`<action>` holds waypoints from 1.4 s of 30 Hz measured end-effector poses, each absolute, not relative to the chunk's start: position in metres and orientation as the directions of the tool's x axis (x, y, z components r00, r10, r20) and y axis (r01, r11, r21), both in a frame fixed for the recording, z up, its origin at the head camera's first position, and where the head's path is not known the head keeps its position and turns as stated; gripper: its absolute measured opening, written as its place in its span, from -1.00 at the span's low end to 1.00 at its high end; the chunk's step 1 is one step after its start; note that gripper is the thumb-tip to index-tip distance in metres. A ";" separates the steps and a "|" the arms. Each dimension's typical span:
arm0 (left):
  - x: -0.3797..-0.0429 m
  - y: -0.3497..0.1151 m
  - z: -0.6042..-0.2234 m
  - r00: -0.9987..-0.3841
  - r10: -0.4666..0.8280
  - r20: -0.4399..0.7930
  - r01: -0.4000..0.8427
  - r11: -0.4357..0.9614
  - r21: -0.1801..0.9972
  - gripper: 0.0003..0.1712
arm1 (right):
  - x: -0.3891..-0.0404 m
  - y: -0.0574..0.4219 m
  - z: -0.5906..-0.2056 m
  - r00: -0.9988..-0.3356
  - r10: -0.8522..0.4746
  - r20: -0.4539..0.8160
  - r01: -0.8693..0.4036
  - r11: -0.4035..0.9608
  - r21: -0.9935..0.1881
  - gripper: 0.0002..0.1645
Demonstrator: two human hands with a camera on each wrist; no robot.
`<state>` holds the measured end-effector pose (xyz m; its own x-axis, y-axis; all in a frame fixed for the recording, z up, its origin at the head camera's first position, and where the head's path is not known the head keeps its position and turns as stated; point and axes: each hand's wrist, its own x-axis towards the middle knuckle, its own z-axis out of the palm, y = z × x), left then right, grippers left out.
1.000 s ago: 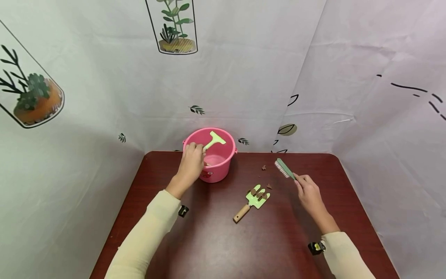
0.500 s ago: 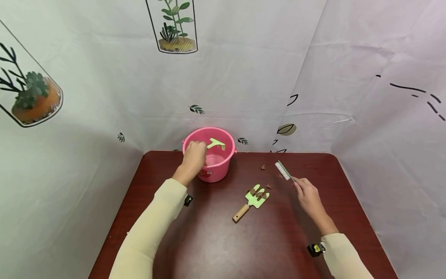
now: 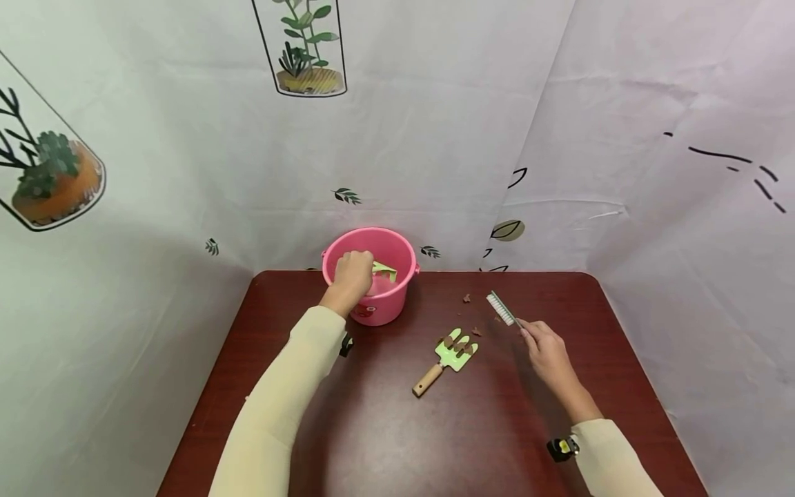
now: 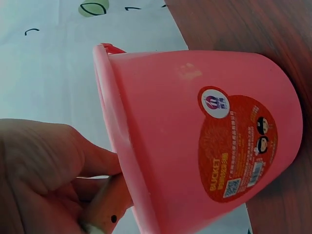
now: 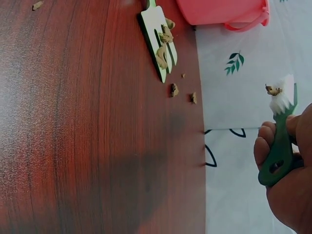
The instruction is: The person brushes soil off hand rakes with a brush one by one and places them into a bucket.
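My left hand [image 3: 354, 273] reaches over the near rim of the pink bucket [image 3: 386, 309], gripping a small hand rake. Its light green head [image 3: 384, 268] points down inside the bucket. In the left wrist view the fingers are curled round the rake's wooden handle [image 4: 109, 202], which crosses the rim. My right hand [image 3: 546, 352] holds a green brush [image 3: 503, 309] by its handle, white bristles facing left, above the table. A brown crumb [image 5: 273, 90] clings to the bristles [image 5: 282, 102] in the right wrist view.
A green garden fork [image 3: 455, 353] with a wooden handle lies on the dark red table [image 3: 397, 442], brown bits on its prongs. More brown crumbs [image 3: 476, 332] lie beyond it. A printed white cloth [image 3: 435, 138] hangs behind the table and along both sides.
My left hand has lowered the rake's head deeper into the bucket, moving slightly right. The brush has turned so its bristles face more to the side; the right hand has barely moved.
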<state>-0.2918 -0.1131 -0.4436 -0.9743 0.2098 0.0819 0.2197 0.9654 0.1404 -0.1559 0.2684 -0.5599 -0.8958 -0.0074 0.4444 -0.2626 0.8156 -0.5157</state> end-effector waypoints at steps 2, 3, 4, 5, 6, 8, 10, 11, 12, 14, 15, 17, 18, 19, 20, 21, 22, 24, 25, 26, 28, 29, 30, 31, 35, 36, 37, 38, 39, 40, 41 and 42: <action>-0.294 -0.113 -0.444 -0.977 0.207 0.044 0.212 0.964 0.160 -0.86 | -0.156 0.268 -0.560 -0.896 -0.013 0.444 -0.265 0.817 -0.512 -0.73; -0.294 -0.113 -0.445 -0.979 0.203 0.020 0.204 0.964 0.173 -0.88 | -0.156 0.268 -0.561 -0.896 -0.016 0.443 -0.266 0.818 -0.510 -0.73; -0.295 -0.113 -0.446 -0.980 0.199 -0.003 0.194 0.963 0.187 -0.90 | -0.157 0.268 -0.561 -0.897 -0.018 0.442 -0.267 0.819 -0.508 -0.73; -0.296 -0.114 -0.447 -0.981 0.193 -0.026 0.184 0.962 0.201 -0.92 | -0.157 0.268 -0.561 -0.898 -0.020 0.440 -0.267 0.819 -0.508 -0.73; -0.297 -0.114 -0.448 -0.981 0.185 -0.052 0.170 0.962 0.213 -0.92 | -0.157 0.268 -0.561 -0.897 -0.021 0.441 -0.268 0.819 -0.507 -0.73; -0.299 -0.116 -0.451 -0.981 0.169 -0.096 0.144 0.963 0.226 -0.93 | -0.157 0.267 -0.562 -0.897 -0.027 0.442 -0.274 0.819 -0.505 -0.72; -0.302 -0.117 -0.454 -0.981 0.153 -0.120 0.122 0.964 0.234 -0.93 | -0.157 0.267 -0.562 -0.895 -0.036 0.444 -0.281 0.818 -0.502 -0.72; -0.303 -0.118 -0.456 -0.980 0.153 -0.126 0.120 0.965 0.235 -0.93 | -0.157 0.266 -0.562 -0.894 -0.038 0.446 -0.284 0.817 -0.501 -0.72; -0.305 -0.118 -0.457 -0.980 0.153 -0.129 0.119 0.964 0.236 -0.93 | -0.157 0.266 -0.562 -0.893 -0.042 0.448 -0.289 0.817 -0.500 -0.72; -0.307 -0.118 -0.459 -0.979 0.156 -0.128 0.122 0.963 0.240 -0.95 | -0.156 0.266 -0.562 -0.895 -0.045 0.443 -0.289 0.816 -0.500 -0.72; -0.307 -0.118 -0.460 -0.979 0.159 -0.129 0.124 0.962 0.244 -0.95 | -0.156 0.266 -0.562 -0.896 -0.046 0.442 -0.289 0.816 -0.500 -0.72; -0.308 -0.117 -0.460 -0.977 0.159 -0.140 0.121 0.962 0.245 -0.88 | -0.156 0.266 -0.562 -0.897 -0.046 0.440 -0.288 0.816 -0.501 -0.72; -0.308 -0.116 -0.460 -0.977 0.153 -0.149 0.113 0.963 0.245 -0.83 | -0.156 0.266 -0.562 -0.896 -0.049 0.441 -0.291 0.815 -0.501 -0.72; -0.309 -0.115 -0.460 -0.976 0.145 -0.161 0.103 0.964 0.243 -0.78 | -0.157 0.266 -0.561 -0.895 -0.052 0.442 -0.294 0.814 -0.501 -0.71; -0.309 -0.115 -0.461 -0.975 0.136 -0.173 0.092 0.966 0.241 -0.74 | -0.157 0.266 -0.561 -0.894 -0.056 0.445 -0.299 0.814 -0.498 -0.71; -0.309 -0.114 -0.460 -0.973 0.132 -0.188 0.085 0.967 0.240 -0.72 | -0.157 0.267 -0.561 -0.893 -0.058 0.446 -0.302 0.813 -0.498 -0.71; -0.309 -0.114 -0.461 -0.972 0.126 -0.199 0.078 0.969 0.234 -0.69 | -0.157 0.267 -0.561 -0.892 -0.060 0.447 -0.304 0.813 -0.497 -0.71; -0.309 -0.113 -0.463 -0.968 0.120 -0.219 0.070 0.972 0.224 -0.65 | -0.156 0.267 -0.560 -0.891 -0.063 0.449 -0.307 0.813 -0.494 -0.70; -0.310 -0.113 -0.465 -0.966 0.117 -0.229 0.065 0.973 0.222 -0.65 | -0.156 0.267 -0.560 -0.892 -0.063 0.447 -0.305 0.813 -0.495 -0.70; -0.310 -0.112 -0.466 -0.965 0.116 -0.236 0.063 0.973 0.221 -0.64 | -0.156 0.268 -0.560 -0.893 -0.063 0.445 -0.304 0.814 -0.495 -0.70; -0.311 -0.112 -0.470 -0.964 0.108 -0.245 0.054 0.975 0.217 -0.64 | -0.156 0.268 -0.561 -0.894 -0.065 0.442 -0.305 0.813 -0.496 -0.70; -0.311 -0.113 -0.471 -0.963 0.106 -0.249 0.051 0.974 0.220 -0.65 | -0.156 0.268 -0.560 -0.895 -0.065 0.440 -0.303 0.813 -0.497 -0.70; -0.312 -0.113 -0.472 -0.961 0.106 -0.255 0.047 0.973 0.225 -0.66 | -0.156 0.268 -0.560 -0.896 -0.064 0.440 -0.302 0.813 -0.498 -0.70; -0.311 -0.113 -0.471 -0.962 0.106 -0.253 0.046 0.972 0.233 -0.68 | -0.156 0.268 -0.560 -0.897 -0.061 0.438 -0.299 0.813 -0.499 -0.70; -0.308 -0.112 -0.467 -0.963 0.114 -0.246 0.052 0.967 0.248 -0.78 | -0.157 0.268 -0.560 -0.893 -0.056 0.446 -0.299 0.816 -0.495 -0.70; -0.307 -0.112 -0.466 -0.963 0.116 -0.243 0.053 0.966 0.252 -0.80 | -0.157 0.268 -0.560 -0.892 -0.058 0.449 -0.301 0.816 -0.493 -0.70; -0.306 -0.112 -0.465 -0.964 0.116 -0.238 0.054 0.965 0.255 -0.83 | -0.157 0.269 -0.560 -0.891 -0.060 0.451 -0.304 0.816 -0.491 -0.70; -0.305 -0.112 -0.464 -0.965 0.116 -0.237 0.054 0.965 0.256 -0.85 | -0.157 0.269 -0.560 -0.889 -0.061 0.454 -0.307 0.815 -0.491 -0.70; -0.305 -0.112 -0.464 -0.966 0.118 -0.232 0.055 0.964 0.260 -0.85 | -0.157 0.269 -0.560 -0.889 -0.061 0.455 -0.307 0.815 -0.491 -0.71; -0.304 -0.113 -0.463 -0.967 0.115 -0.230 0.052 0.963 0.264 -0.86 | -0.157 0.269 -0.560 -0.889 -0.061 0.453 -0.306 0.815 -0.492 -0.71; -0.304 -0.113 -0.463 -0.968 0.114 -0.225 0.051 0.962 0.268 -0.86 | -0.157 0.269 -0.560 -0.889 -0.061 0.454 -0.307 0.814 -0.492 -0.71; -0.303 -0.114 -0.462 -0.969 0.114 -0.221 0.051 0.961 0.271 -0.86 | -0.157 0.269 -0.560 -0.889 -0.061 0.454 -0.307 0.815 -0.492 -0.71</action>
